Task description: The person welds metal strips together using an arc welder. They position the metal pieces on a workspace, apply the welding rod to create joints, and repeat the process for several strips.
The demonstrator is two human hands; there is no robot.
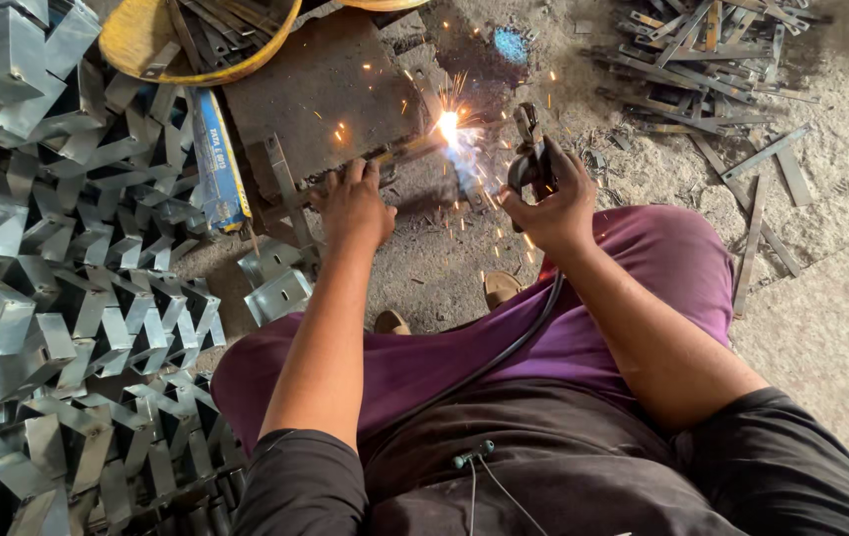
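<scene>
My right hand (555, 208) grips a black welding electrode holder (530, 159) with a dark cable (504, 352) running back over my lap. A bright arc with flying sparks (449, 124) burns at the rod tip, at the edge of a rusty steel plate (320, 94). My left hand (353, 203) presses down on a thin metal piece (399, 151) at the plate's near edge, a little left of the arc. I sit on the ground in purple trousers.
A large heap of bent shiny sheet-metal brackets (67, 288) fills the left side. A yellow basin (196, 40) of metal strips stands at the top. A blue electrode box (218, 159) lies beside the plate. Loose flat steel strips (712, 79) are scattered at upper right.
</scene>
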